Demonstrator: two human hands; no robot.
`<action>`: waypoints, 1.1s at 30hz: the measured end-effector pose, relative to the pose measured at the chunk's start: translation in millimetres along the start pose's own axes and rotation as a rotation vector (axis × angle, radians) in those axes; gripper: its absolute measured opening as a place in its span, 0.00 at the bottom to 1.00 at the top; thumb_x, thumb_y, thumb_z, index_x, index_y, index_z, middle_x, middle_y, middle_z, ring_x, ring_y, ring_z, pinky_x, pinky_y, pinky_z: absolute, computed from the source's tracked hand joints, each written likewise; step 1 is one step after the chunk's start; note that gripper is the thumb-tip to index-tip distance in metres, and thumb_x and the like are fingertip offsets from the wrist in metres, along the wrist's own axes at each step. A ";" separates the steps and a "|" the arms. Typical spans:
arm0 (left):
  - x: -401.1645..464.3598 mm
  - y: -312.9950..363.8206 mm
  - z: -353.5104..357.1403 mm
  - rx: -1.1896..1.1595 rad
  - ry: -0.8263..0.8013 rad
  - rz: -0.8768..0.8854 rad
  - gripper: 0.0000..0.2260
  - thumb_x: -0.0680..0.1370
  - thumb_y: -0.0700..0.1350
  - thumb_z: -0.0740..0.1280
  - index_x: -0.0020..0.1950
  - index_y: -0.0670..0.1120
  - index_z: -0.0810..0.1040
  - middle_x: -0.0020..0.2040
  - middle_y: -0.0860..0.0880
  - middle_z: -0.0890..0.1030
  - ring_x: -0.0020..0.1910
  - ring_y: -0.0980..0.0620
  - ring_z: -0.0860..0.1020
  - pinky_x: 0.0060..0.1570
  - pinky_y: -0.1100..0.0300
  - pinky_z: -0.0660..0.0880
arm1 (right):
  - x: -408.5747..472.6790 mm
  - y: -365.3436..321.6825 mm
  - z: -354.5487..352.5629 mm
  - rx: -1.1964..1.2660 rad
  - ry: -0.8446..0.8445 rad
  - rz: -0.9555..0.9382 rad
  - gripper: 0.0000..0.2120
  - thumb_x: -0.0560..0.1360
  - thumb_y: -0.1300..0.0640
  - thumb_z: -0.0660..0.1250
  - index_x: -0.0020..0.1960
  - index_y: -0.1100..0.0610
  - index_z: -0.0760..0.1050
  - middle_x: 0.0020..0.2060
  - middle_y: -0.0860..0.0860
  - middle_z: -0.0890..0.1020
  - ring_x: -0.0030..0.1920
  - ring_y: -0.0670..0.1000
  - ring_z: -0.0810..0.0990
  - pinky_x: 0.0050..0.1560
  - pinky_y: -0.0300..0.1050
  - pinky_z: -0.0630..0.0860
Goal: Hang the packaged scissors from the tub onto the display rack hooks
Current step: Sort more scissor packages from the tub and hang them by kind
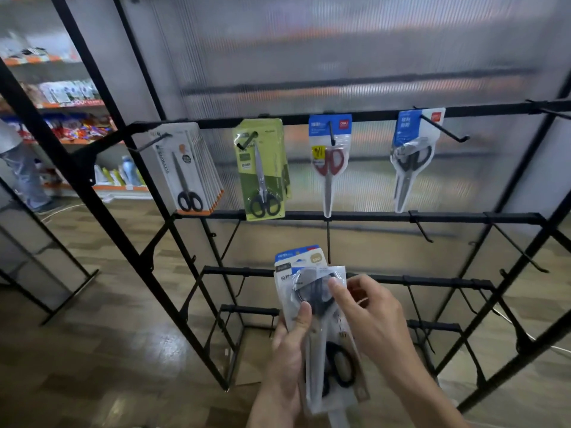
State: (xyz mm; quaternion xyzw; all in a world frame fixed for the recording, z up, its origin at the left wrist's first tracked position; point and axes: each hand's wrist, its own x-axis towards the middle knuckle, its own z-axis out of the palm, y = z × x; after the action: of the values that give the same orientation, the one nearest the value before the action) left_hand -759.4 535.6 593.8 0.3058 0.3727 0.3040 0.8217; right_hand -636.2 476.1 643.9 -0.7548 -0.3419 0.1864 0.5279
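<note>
Overhead, four hooks hold scissors; both hands grip perhaps three packs.

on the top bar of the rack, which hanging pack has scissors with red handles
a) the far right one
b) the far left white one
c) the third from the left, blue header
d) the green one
c: the blue-header pack third from the left shows red handles, while the white pack, the green pack and the far right pack hold dark-handled scissors.

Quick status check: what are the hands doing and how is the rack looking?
Left hand grips scissor packs. Right hand pinches top pack. Four rack hooks stocked. Nothing blocking.
</note>
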 end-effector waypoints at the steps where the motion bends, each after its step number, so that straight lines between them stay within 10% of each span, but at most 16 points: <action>1: 1.2 1.8 0.0 0.010 0.003 0.004 0.33 0.71 0.56 0.80 0.72 0.43 0.79 0.62 0.34 0.85 0.61 0.32 0.84 0.64 0.37 0.80 | 2.8 -1.6 0.6 0.075 -0.009 0.008 0.13 0.78 0.43 0.70 0.41 0.51 0.81 0.34 0.45 0.84 0.33 0.42 0.79 0.34 0.34 0.74; 8: 3.8 7.2 4.1 -0.017 0.035 -0.004 0.32 0.71 0.54 0.80 0.71 0.41 0.79 0.59 0.34 0.86 0.60 0.30 0.84 0.56 0.39 0.84 | 6.2 -2.5 2.6 0.374 -0.044 0.104 0.08 0.79 0.49 0.72 0.50 0.53 0.86 0.30 0.44 0.82 0.30 0.39 0.76 0.34 0.37 0.76; 12: 10.2 8.6 3.7 -0.058 -0.019 0.030 0.30 0.71 0.54 0.77 0.69 0.41 0.80 0.50 0.37 0.87 0.40 0.40 0.86 0.38 0.49 0.85 | 14.1 -5.8 1.6 0.410 0.054 0.139 0.08 0.81 0.52 0.70 0.48 0.55 0.85 0.27 0.51 0.77 0.27 0.47 0.71 0.29 0.42 0.69; 18: 16.8 13.2 4.4 -0.010 -0.033 0.058 0.28 0.71 0.52 0.78 0.69 0.46 0.79 0.59 0.35 0.86 0.56 0.33 0.85 0.64 0.31 0.78 | 21.2 -15.1 5.1 0.351 0.048 0.088 0.08 0.83 0.51 0.67 0.50 0.52 0.83 0.30 0.52 0.78 0.30 0.50 0.73 0.28 0.43 0.71; 27: 25.8 19.4 9.2 0.068 -0.096 0.234 0.26 0.74 0.47 0.76 0.72 0.48 0.75 0.59 0.41 0.87 0.59 0.39 0.86 0.64 0.39 0.81 | 30.1 -33.0 14.8 0.173 0.079 -0.006 0.04 0.80 0.49 0.69 0.54 0.43 0.81 0.43 0.49 0.87 0.45 0.49 0.86 0.47 0.51 0.83; 33: 23.3 15.5 9.8 0.028 -0.056 0.232 0.26 0.75 0.47 0.75 0.71 0.43 0.76 0.59 0.37 0.86 0.59 0.35 0.85 0.60 0.41 0.83 | 17.8 -37.9 15.4 0.189 0.125 -0.066 0.07 0.82 0.55 0.68 0.55 0.43 0.81 0.36 0.48 0.83 0.35 0.40 0.81 0.38 0.37 0.78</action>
State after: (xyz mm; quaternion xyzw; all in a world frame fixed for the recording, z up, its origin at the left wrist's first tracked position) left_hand -743.2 559.6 600.4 0.3669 0.3159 0.3829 0.7868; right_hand -645.8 507.1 674.5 -0.7001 -0.3138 0.1531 0.6229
